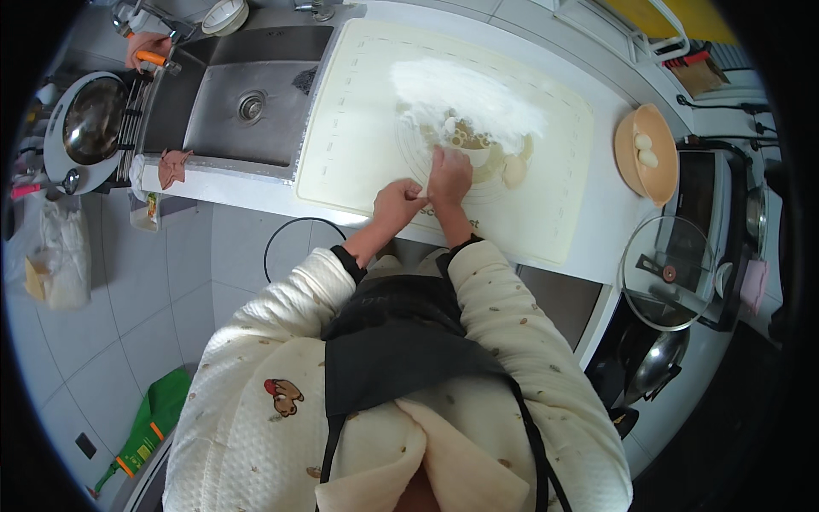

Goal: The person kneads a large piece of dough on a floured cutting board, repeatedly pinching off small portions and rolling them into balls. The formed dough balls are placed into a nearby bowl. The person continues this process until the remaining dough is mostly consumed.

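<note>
My left hand (397,205) is over the near part of a pale kneading mat (345,141), its fingers curled. Its fingertips meet the side of my right hand (450,176), near the mat's printed rings. The right hand's fingers are bent; whatever may be between the fingers of either hand is hidden. Just beyond the right hand, several small pale round pieces (459,137) lie by a curved pale piece (477,155), too blurred to name surely. A smooth lump of dough (514,171) rests to their right. White flour (467,93) spreads behind them.
A stainless steel sink (217,109) adjoins the mat on the left. To the right are an orange bowl (630,173) holding two pale round lumps (646,151) and a glass lid (668,275). A pink cloth (173,168) hangs over the counter edge.
</note>
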`<act>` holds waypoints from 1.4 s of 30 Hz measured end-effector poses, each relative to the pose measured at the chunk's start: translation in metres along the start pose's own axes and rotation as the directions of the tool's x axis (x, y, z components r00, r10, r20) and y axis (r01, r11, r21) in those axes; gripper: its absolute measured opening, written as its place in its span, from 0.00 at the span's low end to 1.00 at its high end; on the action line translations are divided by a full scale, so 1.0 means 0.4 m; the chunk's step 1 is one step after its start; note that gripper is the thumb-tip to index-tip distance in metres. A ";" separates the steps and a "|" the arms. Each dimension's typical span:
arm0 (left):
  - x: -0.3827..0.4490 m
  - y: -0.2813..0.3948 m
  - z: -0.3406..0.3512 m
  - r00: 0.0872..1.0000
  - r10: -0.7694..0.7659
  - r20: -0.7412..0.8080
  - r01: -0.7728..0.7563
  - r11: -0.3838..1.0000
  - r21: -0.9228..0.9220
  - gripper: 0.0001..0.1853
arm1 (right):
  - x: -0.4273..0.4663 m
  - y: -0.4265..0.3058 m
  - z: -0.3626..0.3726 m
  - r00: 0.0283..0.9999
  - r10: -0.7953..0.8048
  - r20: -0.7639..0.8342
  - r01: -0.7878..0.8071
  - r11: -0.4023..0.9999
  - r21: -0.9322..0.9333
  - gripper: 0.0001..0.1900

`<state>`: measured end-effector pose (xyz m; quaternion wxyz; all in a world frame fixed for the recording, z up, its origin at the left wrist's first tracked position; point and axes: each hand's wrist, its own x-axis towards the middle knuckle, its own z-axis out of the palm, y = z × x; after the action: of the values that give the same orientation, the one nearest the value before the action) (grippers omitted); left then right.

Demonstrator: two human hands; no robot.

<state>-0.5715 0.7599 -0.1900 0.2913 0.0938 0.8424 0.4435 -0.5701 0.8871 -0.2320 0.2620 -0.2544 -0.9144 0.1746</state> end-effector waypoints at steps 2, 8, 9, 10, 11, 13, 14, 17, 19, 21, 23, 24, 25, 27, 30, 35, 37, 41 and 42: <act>0.001 0.017 -0.011 0.945 0.266 -0.190 -0.200 0.929 0.310 0.20 | 0.056 -0.029 -0.022 0.988 0.030 0.154 -0.031 0.999 0.006 0.17; 0.095 0.007 -0.032 0.955 0.295 -0.037 -0.295 0.956 0.006 0.24 | 0.163 -0.070 -0.057 0.797 0.216 0.564 -0.183 0.976 -0.116 0.34; 0.087 -0.001 -0.029 0.943 0.332 -0.024 -0.332 0.943 0.006 0.24 | 0.156 -0.076 -0.071 0.793 0.208 0.573 -0.163 0.978 -0.130 0.33; 0.063 -0.002 -0.026 0.942 0.336 0.017 -0.337 0.941 0.027 0.24 | 0.123 -0.088 -0.092 0.784 0.207 0.585 -0.149 0.978 -0.146 0.32; 0.041 -0.005 -0.026 0.951 0.308 0.033 -0.307 0.951 -0.030 0.23 | 0.088 -0.101 -0.113 0.774 0.205 0.598 -0.135 0.978 -0.161 0.31; 0.020 -0.014 -0.043 0.964 0.257 0.068 -0.246 0.960 -0.133 0.22 | 0.017 -0.083 -0.085 0.945 -0.006 0.327 0.007 1.000 -0.004 0.27; 0.037 -0.050 -0.039 0.949 0.307 0.073 -0.306 0.952 -0.028 0.22 | 0.006 -0.076 -0.068 0.967 -0.123 0.223 0.117 0.992 0.039 0.27; 0.092 -0.022 -0.086 0.926 0.349 0.141 -0.348 0.937 -0.035 0.22 | 0.036 -0.071 -0.030 0.964 -0.203 0.170 0.194 0.979 0.067 0.28; 0.126 -0.009 -0.096 0.944 0.295 0.149 -0.289 0.955 -0.060 0.23 | 0.082 -0.066 -0.004 0.937 -0.174 0.305 0.180 0.984 0.008 0.29; 0.143 -0.008 -0.093 0.957 0.273 0.100 -0.278 0.960 0.041 0.21 | 0.118 -0.069 0.004 0.860 -0.099 0.501 0.181 0.976 -0.117 0.30; 0.138 -0.005 -0.080 0.961 0.275 0.024 -0.276 0.957 0.093 0.19 | 0.138 -0.077 -0.010 0.826 0.013 0.563 0.040 0.996 -0.082 0.29; 0.130 0.012 -0.077 0.956 0.293 -0.019 -0.290 0.954 0.080 0.18 | 0.165 -0.102 -0.038 0.782 0.091 0.617 -0.049 0.995 -0.085 0.27; 0.095 0.031 -0.066 0.952 0.302 -0.056 -0.298 0.952 0.066 0.17 | 0.168 -0.114 -0.062 0.721 0.171 0.672 -0.143 0.985 -0.097 0.24; 0.063 0.030 -0.049 0.917 0.383 -0.112 -0.376 0.923 0.081 0.16 | 0.079 -0.076 -0.083 0.816 -0.016 0.577 0.131 0.979 -0.158 0.17; 0.063 -0.032 -0.018 0.868 0.477 -0.141 -0.475 0.879 0.049 0.16 | -0.007 -0.026 -0.047 0.927 -0.190 0.323 0.234 0.967 -0.101 0.09; 0.180 0.006 -0.103 0.933 0.246 0.263 -0.280 0.955 0.101 0.16 | 0.069 -0.028 -0.021 0.905 -0.385 0.180 0.394 0.919 -0.018 0.08; 0.189 0.036 -0.119 0.940 0.134 0.315 -0.192 0.968 0.164 0.16 | 0.084 -0.038 -0.027 0.914 -0.360 0.185 0.371 0.928 -0.027 0.11; 0.069 -0.024 -0.016 0.859 0.495 -0.135 -0.435 0.842 0.318 0.16 | 0.066 -0.014 -0.008 0.933 -0.351 0.082 0.349 0.937 0.034 0.14; 0.027 -0.073 0.001 0.793 0.591 -0.150 -0.538 0.794 0.283 0.17 | 0.018 -0.019 -0.049 0.919 -0.392 0.046 0.389 0.918 0.074 0.14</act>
<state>-0.5772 0.7476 -0.2179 0.0324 0.3227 0.8478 0.4196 -0.5671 0.8887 -0.2101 0.2718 -0.0531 -0.9483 0.1552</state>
